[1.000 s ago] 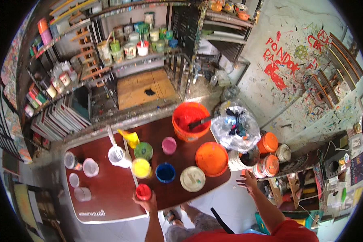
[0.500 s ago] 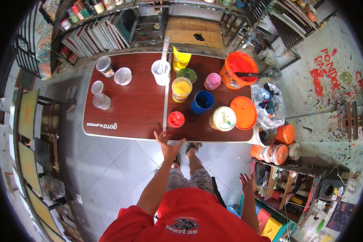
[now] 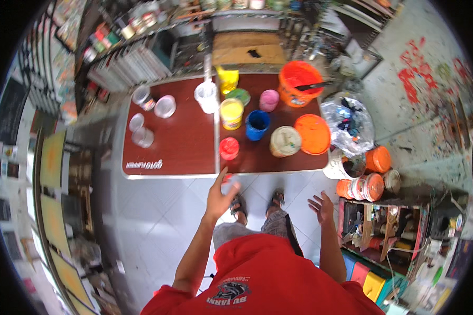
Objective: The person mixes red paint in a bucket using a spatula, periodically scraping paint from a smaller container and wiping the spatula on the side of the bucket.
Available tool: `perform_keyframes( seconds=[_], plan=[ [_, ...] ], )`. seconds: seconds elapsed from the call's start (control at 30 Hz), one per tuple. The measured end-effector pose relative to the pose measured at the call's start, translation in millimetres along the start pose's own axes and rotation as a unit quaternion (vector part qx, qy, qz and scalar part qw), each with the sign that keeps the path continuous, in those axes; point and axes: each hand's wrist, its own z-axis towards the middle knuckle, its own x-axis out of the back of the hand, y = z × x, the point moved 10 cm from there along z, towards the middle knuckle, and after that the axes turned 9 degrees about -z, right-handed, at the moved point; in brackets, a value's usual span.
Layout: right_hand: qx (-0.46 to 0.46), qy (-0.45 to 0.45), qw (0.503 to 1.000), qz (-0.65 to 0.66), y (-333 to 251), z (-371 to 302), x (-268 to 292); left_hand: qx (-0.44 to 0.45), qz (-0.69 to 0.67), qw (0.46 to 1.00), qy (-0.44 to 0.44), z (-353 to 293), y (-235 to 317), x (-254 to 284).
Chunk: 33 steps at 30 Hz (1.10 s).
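My left hand (image 3: 220, 197) is at the table's front edge, its fingers apart and nothing clearly held. A small blurred red patch shows beside its fingertips; I cannot make out what it is. Nearest on the table is a small pot of red paint (image 3: 229, 149). Out to the right, my right hand (image 3: 322, 208) hangs over the floor, empty and with fingers spread. Beyond the red pot stand a yellow paint tub (image 3: 231, 114), a blue container (image 3: 257, 126), a pink pot (image 3: 269, 100) and a white tub (image 3: 206, 97) with a stick in it.
Several clear plastic cups (image 3: 165, 106) stand on the left of the brown table (image 3: 184, 144). At its right are a big orange bucket (image 3: 299, 86), an orange lid (image 3: 313, 135) and a lidded tub (image 3: 286, 142). A cluttered shelf unit (image 3: 381, 226) is near my right arm.
The view has shifted, and both feet now show apart on the floor. My left hand sits slightly to the right along the table edge. Both hands stay open.
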Motion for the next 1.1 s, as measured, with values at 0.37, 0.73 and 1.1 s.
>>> perform_keyframes(
  seconds=[0.37,0.73,1.1],
  plan=[
    [0.107,0.165,0.962,-0.187,4,11,230,-0.099,-0.013,0.98,-0.17,5,59,-266],
    [0.063,0.186,0.972,-0.128,9,66,441,-0.053,-0.159,0.965,-0.201,29,88,-479],
    [0.201,0.152,0.955,-0.155,-214,257,337,-0.123,-0.172,0.976,-0.053,128,179,-446]
  ],
)
